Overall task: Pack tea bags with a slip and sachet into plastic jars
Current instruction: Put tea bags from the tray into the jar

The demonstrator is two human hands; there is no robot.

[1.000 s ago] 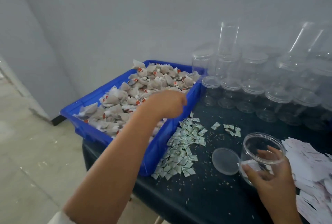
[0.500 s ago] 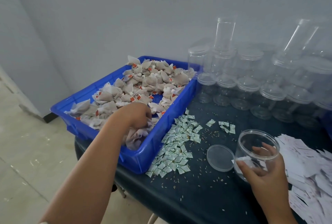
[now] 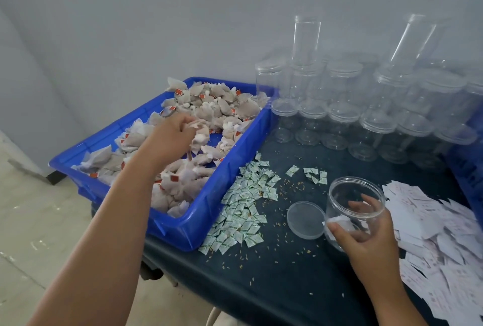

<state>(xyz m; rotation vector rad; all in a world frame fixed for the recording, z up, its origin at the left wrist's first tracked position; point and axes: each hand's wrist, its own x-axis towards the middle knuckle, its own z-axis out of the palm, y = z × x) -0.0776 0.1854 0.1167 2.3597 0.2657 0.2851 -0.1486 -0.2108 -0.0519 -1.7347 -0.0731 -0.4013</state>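
Clear plastic and lidless, the jar [image 3: 356, 195] stands upright toward the table's [image 3: 300, 286] right edge, with a white slip [image 3: 339, 222] against its inner wall. The right hand [image 3: 366, 239] wraps its fingers round the jar's near side; the lid [image 3: 305, 219] lies just beside. The left hand [image 3: 170, 137] clutches pale, red-tagged tea bags [image 3: 201, 136] over the blue tray [image 3: 201, 229] at the left edge. Green-printed sachets [image 3: 243, 205] lie between tray and lid.
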